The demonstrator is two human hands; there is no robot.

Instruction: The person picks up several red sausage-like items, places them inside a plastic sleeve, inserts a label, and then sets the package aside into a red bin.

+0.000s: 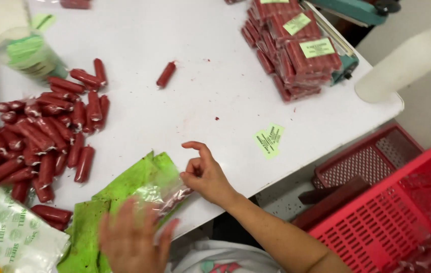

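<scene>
**Hands at a clear bag among red sausages**

Head view: the right hand pinches the edge of a clear plastic bag between thumb and bent fingers, its index finger raised and curled; that grip is closed on the bag. The bag lies on green sheets at the near edge of the white table, with something reddish showing inside its right end. The left hand is blurred, palm down with fingers spread over the bag and sheets; its grip is open, and I cannot tell whether it touches them. A loose pile of red sausages lies to the left, and a single sausage sits apart near the table's middle. Stacked sausage packs with green labels stand at the far right. Two green labels lie just beyond the right hand. Red baskets stand beside the table.
</scene>
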